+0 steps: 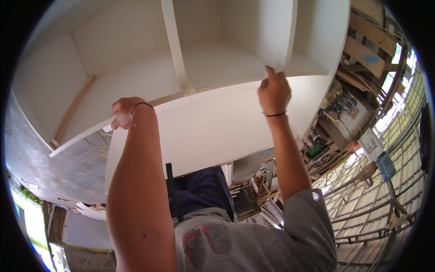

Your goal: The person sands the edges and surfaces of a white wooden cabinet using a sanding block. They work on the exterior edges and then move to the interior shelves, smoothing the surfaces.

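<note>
A white cabinet (226, 59) with several open compartments fills the upper part of the view. At its front edge, left of the middle divider, my left hand (124, 111) has its fingers curled over the edge strip. A small white bit shows beside those fingertips. My right hand (274, 92) is closed at the same edge farther right, just below the right divider (291, 36); what its fingers hold, if anything, is hidden. Between my arms lies a wide white panel (204, 129), below the cabinet edge. Whitish crumbs or rough filler (195, 90) mark the edge at the middle divider.
A thin wooden strip (74, 109) leans in the left compartment. Stacked boards (367, 52) and scrap wood (253, 192) lie at the right. A blue water jug (385, 165) stands near a corrugated wall. Grey stained floor (54, 163) shows at the left.
</note>
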A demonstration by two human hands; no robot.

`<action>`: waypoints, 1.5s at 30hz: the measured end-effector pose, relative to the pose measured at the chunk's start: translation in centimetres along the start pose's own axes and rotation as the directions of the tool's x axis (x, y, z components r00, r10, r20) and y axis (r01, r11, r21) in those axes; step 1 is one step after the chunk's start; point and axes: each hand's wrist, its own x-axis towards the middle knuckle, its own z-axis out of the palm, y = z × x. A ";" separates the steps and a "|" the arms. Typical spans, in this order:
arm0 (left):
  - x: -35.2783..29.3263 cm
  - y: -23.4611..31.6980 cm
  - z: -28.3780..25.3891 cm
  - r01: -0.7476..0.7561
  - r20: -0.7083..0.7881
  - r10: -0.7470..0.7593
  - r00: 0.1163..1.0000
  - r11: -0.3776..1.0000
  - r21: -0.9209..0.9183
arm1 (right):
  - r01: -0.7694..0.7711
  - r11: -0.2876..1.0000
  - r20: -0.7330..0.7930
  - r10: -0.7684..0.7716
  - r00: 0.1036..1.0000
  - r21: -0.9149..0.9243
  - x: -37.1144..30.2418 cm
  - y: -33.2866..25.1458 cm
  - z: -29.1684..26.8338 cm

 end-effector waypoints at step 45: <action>-0.3 -0.2 -3.1 0.012 0.256 0.110 0.960 0.901 -0.433 | 0.042 0.890 -0.369 0.145 0.918 0.455 6.9 -2.1 5.9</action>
